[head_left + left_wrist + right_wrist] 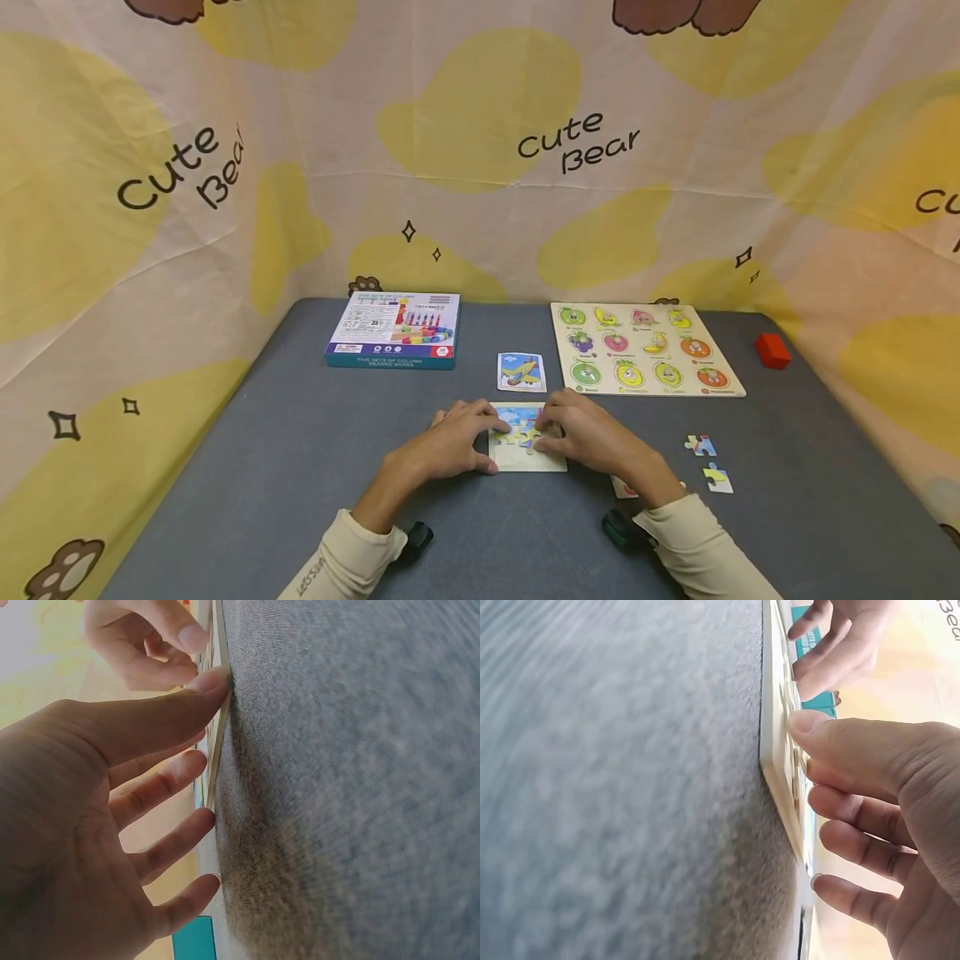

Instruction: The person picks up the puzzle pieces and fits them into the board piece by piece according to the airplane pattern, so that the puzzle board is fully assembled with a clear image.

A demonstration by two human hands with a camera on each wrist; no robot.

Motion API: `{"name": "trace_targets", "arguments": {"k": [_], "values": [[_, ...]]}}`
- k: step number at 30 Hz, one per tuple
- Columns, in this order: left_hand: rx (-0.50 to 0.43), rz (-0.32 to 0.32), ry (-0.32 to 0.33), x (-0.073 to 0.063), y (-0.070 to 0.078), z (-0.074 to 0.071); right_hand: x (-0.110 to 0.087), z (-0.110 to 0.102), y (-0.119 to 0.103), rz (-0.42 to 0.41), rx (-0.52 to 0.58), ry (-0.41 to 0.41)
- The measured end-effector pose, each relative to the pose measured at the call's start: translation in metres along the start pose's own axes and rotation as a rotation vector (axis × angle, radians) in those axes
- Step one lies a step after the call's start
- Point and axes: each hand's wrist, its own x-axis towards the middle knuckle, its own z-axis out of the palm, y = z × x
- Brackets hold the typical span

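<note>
A small puzzle tray [513, 460] lies in front of me, its upper part filled with blue and yellow jigsaw pieces and its lower part bare. My left hand [456, 440] rests at its left side. The thumb touches the near left corner, the index finger reaches over the pieces, and the other fingers lie spread along the edge in the left wrist view. With thumb and index finger my right hand [592, 433] pinches a jigsaw piece [790, 696] over the tray's right half; the fingers partly hide it. Just beyond the tray lies a card with a yellow airplane [521, 372].
Two loose jigsaw pieces [717, 479] lie to the right, and a small card [624, 487] shows partly under my right forearm. Behind stand a beaded-boxes carton [393, 329] at left, a fruit picture board [648, 350] at right and a red block [772, 351]. Printed cloth walls enclose the grey table.
</note>
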Motion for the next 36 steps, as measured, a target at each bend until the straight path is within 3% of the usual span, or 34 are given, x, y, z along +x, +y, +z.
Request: {"name": "trace_targets", "arguments": {"k": [23,36], "values": [[0.004,-0.003,-0.006,-0.0005,0.0020,-0.0012,0.0080,0.0053,-0.0021,0.003,-0.022,-0.062],[0.031,-0.002,-0.029,-0.0001,0.0036,-0.0024,0.0076,0.0053,-0.0053,0.104,0.049,-0.044]]}}
